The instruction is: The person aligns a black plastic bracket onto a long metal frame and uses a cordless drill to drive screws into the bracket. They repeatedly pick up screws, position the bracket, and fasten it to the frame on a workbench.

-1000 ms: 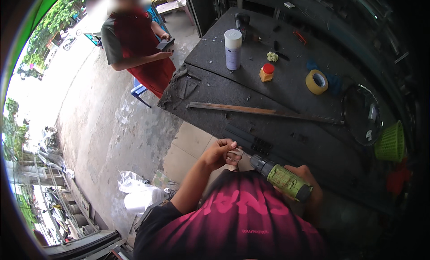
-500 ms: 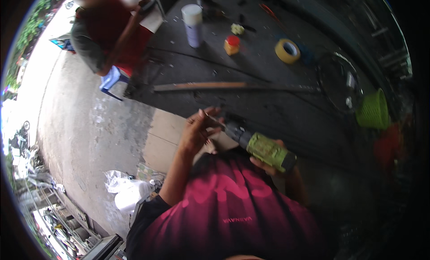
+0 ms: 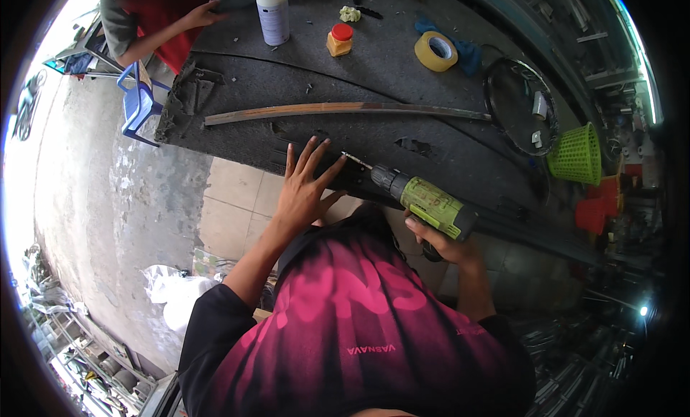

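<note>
My right hand is wrapped round the handle of a green and black cordless drill, which it holds at the near edge of the dark worktable. A thin bit sticks out of the chuck toward the upper left. Just left of the bit tip, my left hand has its fingers spread with nothing in them. Its fingertips lie over the table's near edge; whether they press on it I cannot tell. Beyond both hands, a long thin brown-grey strip lies across the table.
On the table are a spray can, a red-lidded yellow jar, a tape roll and a black ring. A green basket stands right. Far left, another person's arm reaches over near a blue chair.
My left hand has let go of the bit end, and its curled fingers have spread out flat. The drill stays in my right hand. The whole view has shifted, with the table things higher and further left.
</note>
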`<action>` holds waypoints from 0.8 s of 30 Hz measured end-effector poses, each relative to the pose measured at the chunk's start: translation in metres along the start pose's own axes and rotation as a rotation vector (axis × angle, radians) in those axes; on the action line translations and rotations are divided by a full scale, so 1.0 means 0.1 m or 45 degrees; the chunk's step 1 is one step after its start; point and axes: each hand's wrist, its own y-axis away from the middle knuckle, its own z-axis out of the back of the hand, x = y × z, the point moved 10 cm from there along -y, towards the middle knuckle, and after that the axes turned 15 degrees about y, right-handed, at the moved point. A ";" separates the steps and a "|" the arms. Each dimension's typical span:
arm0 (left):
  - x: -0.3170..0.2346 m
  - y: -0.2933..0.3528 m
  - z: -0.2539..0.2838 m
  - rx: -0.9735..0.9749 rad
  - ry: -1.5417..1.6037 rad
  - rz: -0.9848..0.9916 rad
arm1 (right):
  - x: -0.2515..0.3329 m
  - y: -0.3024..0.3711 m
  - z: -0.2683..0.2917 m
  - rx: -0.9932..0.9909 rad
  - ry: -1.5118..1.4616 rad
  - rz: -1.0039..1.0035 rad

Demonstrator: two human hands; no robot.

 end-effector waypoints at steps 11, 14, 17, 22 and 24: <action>0.09 0.02 -0.10 -0.112 0.025 0.007 | -0.07 -0.26 -0.08 0.086 0.013 -0.062; 0.07 0.03 -0.10 -0.126 -0.016 -0.013 | -0.05 -0.29 -0.07 0.091 0.021 -0.084; 0.08 0.04 -0.11 -0.138 -0.013 -0.017 | -0.03 -0.31 -0.07 0.112 0.028 -0.102; 0.11 0.04 -0.11 -0.144 0.003 -0.016 | -0.06 -0.31 -0.06 0.171 0.159 -0.200; 0.12 0.04 -0.11 -0.142 0.007 -0.015 | -0.02 -0.30 -0.05 0.169 0.172 -0.184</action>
